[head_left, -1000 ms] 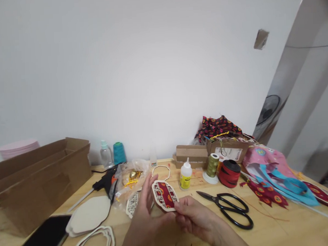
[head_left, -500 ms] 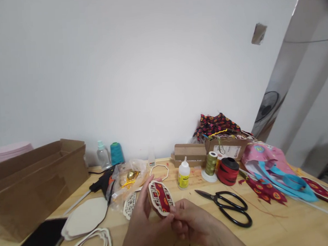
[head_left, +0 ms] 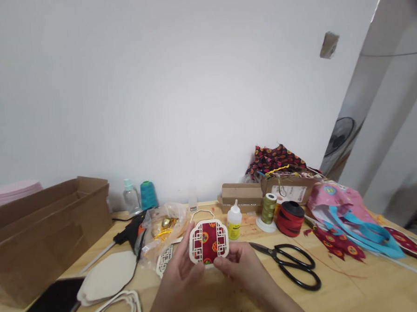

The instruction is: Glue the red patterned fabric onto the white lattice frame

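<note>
A wooden lattice ornament (head_left: 209, 242) with red patterned fabric behind its cut-out frame is held up facing me. My left hand (head_left: 182, 269) grips its left edge, thumb at the lower front. On the lower right edge, my right hand (head_left: 240, 266) pinches it with the thumb in front. Just behind it stands a glue bottle (head_left: 235, 222) with a yellow label. Left of the ornament, another lattice piece (head_left: 164, 260) lies partly under a clear plastic bag (head_left: 165, 228). A thin wooden ring (head_left: 202, 213) shows above the ornament, its lower part hidden.
Black scissors (head_left: 287, 259) lie to the right, near green thread (head_left: 268, 208) and red thread (head_left: 290, 219) spools. Left are a long cardboard box (head_left: 47, 225), a glue gun (head_left: 132, 234), wooden blanks (head_left: 108, 275), frame rings (head_left: 132, 302) and a phone (head_left: 50, 306). Fabric (head_left: 332, 196) lies at the far right.
The ornament has turned from a slant to face me squarely and sits slightly further right. My right hand has shifted up and right along its edge.
</note>
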{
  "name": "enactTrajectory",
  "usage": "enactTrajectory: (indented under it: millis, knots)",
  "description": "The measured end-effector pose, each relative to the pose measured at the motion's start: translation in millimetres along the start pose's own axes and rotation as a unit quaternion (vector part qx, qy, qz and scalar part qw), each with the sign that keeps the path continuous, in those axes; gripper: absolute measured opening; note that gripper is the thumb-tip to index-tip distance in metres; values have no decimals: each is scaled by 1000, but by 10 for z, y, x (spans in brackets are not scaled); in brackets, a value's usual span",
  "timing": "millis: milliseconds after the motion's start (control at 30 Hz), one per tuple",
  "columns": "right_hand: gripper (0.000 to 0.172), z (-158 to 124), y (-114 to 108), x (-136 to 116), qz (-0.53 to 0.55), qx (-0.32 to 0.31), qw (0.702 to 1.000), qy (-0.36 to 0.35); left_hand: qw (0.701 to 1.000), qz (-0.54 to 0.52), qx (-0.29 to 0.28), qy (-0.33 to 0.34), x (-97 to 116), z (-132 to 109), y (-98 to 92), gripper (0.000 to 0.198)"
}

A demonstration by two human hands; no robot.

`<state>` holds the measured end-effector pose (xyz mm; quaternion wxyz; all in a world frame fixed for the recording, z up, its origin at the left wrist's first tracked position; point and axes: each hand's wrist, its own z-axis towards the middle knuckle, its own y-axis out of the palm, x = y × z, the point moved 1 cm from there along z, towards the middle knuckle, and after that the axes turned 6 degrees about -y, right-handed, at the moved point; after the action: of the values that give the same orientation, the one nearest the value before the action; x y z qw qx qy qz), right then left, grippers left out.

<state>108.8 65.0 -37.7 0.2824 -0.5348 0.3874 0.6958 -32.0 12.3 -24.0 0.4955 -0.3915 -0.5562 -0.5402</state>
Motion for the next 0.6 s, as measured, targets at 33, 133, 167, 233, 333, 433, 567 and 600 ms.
enactTrajectory:
  millis: [33,133,167,233,333,433,567,600]
  knots:
    - [32,11,7,3,-14,9,1000,-13,1000,9,4,-16,1,23,-20,75]
    - [30,24,33,-11,-47,20,998,-39,998,-12,-2,-61,17,66,-27,55]
    - [31,22,36,-25,-58,25,997,-47,997,-28,-12,-74,19,71,-18,52]
    - [29,16,23,-61,-82,44,993,-65,994,-51,-23,-91,13,70,-2,48]
    - [30,12,-23,-106,-121,71,986,-94,993,-55,-28,-97,-10,66,4,44]
    - [32,10,-52,-139,-156,75,976,-129,996,-41,-14,-80,-11,71,-18,42]
    - [23,-11,-51,-207,-213,75,956,-188,998,46,27,-28,51,62,-78,33]
    - [18,-21,-51,-229,-226,76,949,-204,997,75,28,-16,71,55,-88,31]
